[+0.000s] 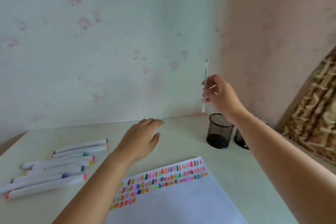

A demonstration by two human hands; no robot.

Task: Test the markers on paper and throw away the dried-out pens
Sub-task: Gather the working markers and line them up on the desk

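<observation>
Head view: a pale table [183, 144] set against a wall [109, 42] papered with faded pink flowers
Right hand [221, 94]: raised at the far right, above the table, fingers curled round a thin pale pen [205, 85]
Pen: held nearly upright, its lower tip just above the rim of a black mesh cup [219, 131] and not touching it; blurred, so its colour and cap cannot be told
Mesh cup: stands upright on the far right of the table, with something dark in its bottom that cannot be made out
Second mesh cup [240, 139]: just right of the first, mostly hidden behind the right forearm
Left hand [142, 137]: in the middle of the table, palm down, fingers relaxed and nearly straight, holding nothing; whether it touches the tabletop cannot be told
Markers [54, 167]: a loose heap of white-barrelled markers with coloured caps, lying flat at the near left, well apart from both hands
Paper [172, 200]: a white sheet at the near centre, its far edge covered in rows of small coloured swatches
Far right edge: a brown and cream patterned textile [314, 123] beside the table
</observation>
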